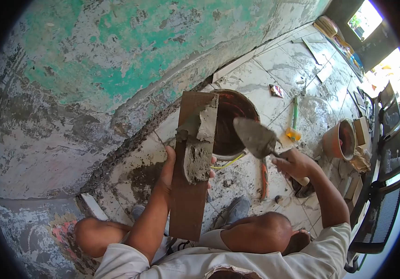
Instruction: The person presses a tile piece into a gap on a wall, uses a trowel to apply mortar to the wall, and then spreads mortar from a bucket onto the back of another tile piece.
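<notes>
The person squats on a tiled floor beside a wall of flaking green paint, knees showing at the bottom of the view. The left hand grips a long brown tile from behind, holding it upright with its face towards the camera. The thumb lies along the tile's left edge and two fingertips curl round the right edge, so the tile sits clamped between thumb and fingers about halfway up. The palm is hidden behind it. Grey mortar covers part of the upper half of the tile, from the top right corner down to just beside those fingertips. The lower half is bare. The right hand is closed round the handle of a trowel, and the butt of the handle sticks out below the fist. The blade points up and left from the knuckles, smeared grey, and hangs in the air just right of the tile without touching it. Behind the tile and blade stands a bucket with a dark, wet inside, its rim just above the left fingertips. Further right on the floor are an orange pot, a green-handled tool and a red-handled tool lying below the trowel. Dark chairs line the right edge. The floor near the wall is spattered with mortar.
</notes>
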A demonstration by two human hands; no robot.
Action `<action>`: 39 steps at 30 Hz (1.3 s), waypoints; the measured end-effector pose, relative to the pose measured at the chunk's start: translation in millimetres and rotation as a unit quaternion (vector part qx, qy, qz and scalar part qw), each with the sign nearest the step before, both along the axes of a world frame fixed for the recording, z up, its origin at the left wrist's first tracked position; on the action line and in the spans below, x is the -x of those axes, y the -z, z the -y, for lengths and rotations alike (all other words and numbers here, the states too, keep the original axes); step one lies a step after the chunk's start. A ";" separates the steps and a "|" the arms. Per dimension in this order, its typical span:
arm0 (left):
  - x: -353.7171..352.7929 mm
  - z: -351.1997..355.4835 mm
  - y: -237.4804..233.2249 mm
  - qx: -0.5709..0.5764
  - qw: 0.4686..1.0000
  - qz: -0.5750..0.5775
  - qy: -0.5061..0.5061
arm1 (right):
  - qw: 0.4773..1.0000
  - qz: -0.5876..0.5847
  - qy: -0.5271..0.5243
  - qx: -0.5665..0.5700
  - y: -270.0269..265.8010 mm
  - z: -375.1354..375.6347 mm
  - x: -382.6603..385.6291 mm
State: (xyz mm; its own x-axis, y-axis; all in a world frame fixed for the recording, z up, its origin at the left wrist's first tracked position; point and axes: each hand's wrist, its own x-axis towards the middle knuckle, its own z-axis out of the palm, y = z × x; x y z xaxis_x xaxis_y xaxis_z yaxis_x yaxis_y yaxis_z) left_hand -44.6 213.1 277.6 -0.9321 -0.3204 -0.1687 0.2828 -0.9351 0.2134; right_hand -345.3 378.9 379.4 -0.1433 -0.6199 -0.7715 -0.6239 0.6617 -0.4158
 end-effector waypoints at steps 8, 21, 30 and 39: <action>2.8 -8.0 8.6 0.043 0.998 -0.011 0.047 | 0.892 -0.298 -0.170 0.294 -32.6 21.7 -23.7; -3.8 -6.3 7.8 0.027 0.998 0.028 0.039 | 0.908 -0.312 -0.210 0.186 -56.2 95.7 -21.9; -0.4 -2.7 21.9 0.037 0.998 0.013 0.048 | 0.903 -0.342 -0.221 0.136 -67.2 118.3 -19.4; -2.5 3.3 14.6 0.002 0.999 0.005 0.034 | 0.991 -0.078 -0.097 0.048 -34.4 99.5 -5.6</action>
